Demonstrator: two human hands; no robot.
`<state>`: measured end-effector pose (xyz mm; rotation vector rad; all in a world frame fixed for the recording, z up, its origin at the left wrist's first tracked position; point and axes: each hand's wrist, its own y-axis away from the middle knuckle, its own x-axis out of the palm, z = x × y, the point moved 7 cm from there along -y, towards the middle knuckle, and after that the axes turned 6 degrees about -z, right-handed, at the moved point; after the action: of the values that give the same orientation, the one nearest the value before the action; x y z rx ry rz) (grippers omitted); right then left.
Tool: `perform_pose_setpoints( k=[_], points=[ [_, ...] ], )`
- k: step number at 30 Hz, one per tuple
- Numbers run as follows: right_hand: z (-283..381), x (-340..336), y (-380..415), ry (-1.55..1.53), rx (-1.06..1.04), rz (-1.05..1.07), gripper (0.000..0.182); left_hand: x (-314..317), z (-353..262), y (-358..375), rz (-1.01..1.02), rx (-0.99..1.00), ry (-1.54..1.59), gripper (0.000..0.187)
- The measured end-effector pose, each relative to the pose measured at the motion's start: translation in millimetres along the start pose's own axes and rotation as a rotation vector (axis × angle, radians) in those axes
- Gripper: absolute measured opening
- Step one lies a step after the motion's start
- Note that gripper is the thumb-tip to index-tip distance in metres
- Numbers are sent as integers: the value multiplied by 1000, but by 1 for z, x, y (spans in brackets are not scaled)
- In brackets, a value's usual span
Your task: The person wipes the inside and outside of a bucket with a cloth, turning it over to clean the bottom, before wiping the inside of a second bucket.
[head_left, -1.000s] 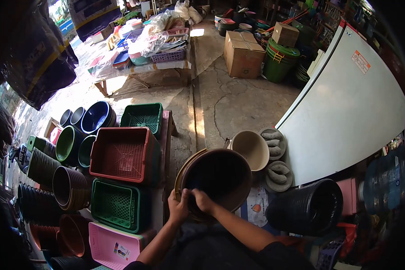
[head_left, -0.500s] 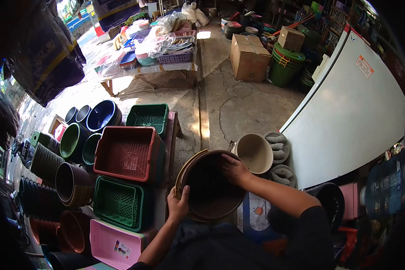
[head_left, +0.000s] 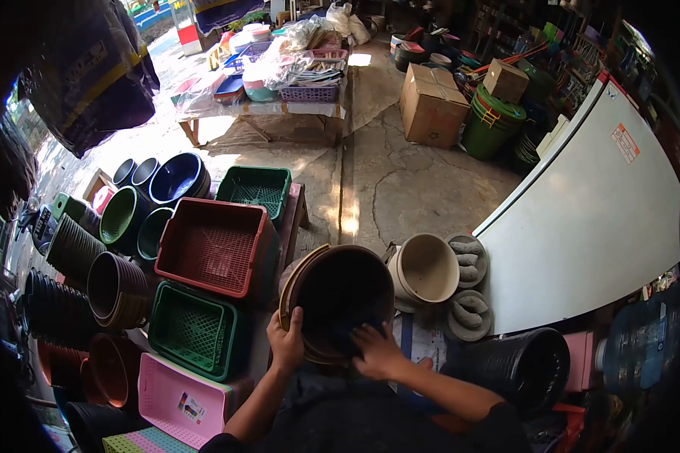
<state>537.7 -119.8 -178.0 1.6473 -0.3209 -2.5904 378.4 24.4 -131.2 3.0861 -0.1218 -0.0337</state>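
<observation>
A round dark brown pot (head_left: 345,260) is tilted in front of my body, its mouth facing up toward me. Yellowish rims (head_left: 293,283) show along its left side, like further pots stacked with it. My left hand (head_left: 287,343) grips the left edge, thumb up over the rim and fingers behind it. At the lower right rim, my right hand (head_left: 379,353) reaches into the mouth with its fingers apart. A faint dark bluish patch lies by its fingertips; whether it is a cloth I cannot make out. The pot's inside is in deep shadow.
Beige pots (head_left: 428,264) and grey stone-like pieces (head_left: 468,313) stand to the right, beside a white fridge (head_left: 574,226). Stacked baskets (head_left: 211,249) and pots (head_left: 117,291) fill the left. A cardboard box (head_left: 433,106) and a goods table (head_left: 261,109) are farther off.
My right hand has moved from the pot's upper right inner wall down to its lower right rim. The pot has shifted slightly left in view, my left hand still on its edge.
</observation>
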Motion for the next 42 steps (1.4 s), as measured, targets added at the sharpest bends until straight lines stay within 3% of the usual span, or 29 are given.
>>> perform_pose_setpoints(
  k=[2, 4, 5, 7, 8, 9, 10, 11, 13, 14, 16, 18, 20, 22, 27, 29, 33, 35, 38, 42],
  points=[
    [24, 3, 5, -143, 60, 39, 65, 4, 2, 3, 33, -1, -39, 31],
    [47, 8, 7, -503, 150, 146, 63, 5, 13, 6, 54, -23, -72, 34],
    [55, 14, 8, -503, 152, 141, 63, 6, 20, 6, 67, -47, -105, 37],
    [76, 7, 10, -640, 38, -111, 64, 13, 30, 9, 85, -74, -19, 42],
    [84, 5, 8, -639, 38, -112, 64, 16, 37, 10, 99, -102, 68, 47],
    [91, -11, 8, -623, -16, -286, 67, 17, 54, 10, 130, -160, 108, 59],
    [95, -29, 9, -602, -69, -461, 69, 18, 45, 13, 132, -159, 110, 59],
    [92, -37, 4, -599, -69, -464, 69, 22, 32, 18, 200, -128, 117, 63],
    [93, -59, -5, -312, -184, -513, 76, 24, 38, 25, 326, -40, 74, 74],
    [89, -67, -9, -309, -183, -517, 76, 24, 36, 30, 329, -38, 76, 74],
    [81, -88, -19, 9, -233, -597, 77, 30, 17, 34, 322, 91, -72, 69],
    [65, -111, -26, 60, -176, -692, 75, 27, 26, 35, 361, 85, 6, 61],
    [44, -122, -27, 107, -119, -770, 74, 19, 31, 37, 382, -72, -75, 54],
    [0, -129, -29, 49, 142, -894, 63, 13, 44, 33, 347, -86, -14, 53],
    [-77, -99, -12, -249, 376, -633, 43, 2, 24, 23, 271, -40, 63, 52],
    [-96, -76, 8, -582, 425, -796, 40, -9, 38, 11, 190, -69, 105, 52],
    [-85, -31, 37, -789, 437, -778, 40, -4, 26, 4, 107, -245, 319, 55],
    [-55, -38, 51, -413, 270, -997, 43, -3, 38, -2, 110, -255, 313, 55],
    [-36, -42, 60, -349, 270, -801, 52, 6, 35, 2, 135, -299, 350, 57],
    [-10, -94, 78, -332, 121, -960, 59, 15, 23, 4, 141, -376, 411, 56]
  ],
)
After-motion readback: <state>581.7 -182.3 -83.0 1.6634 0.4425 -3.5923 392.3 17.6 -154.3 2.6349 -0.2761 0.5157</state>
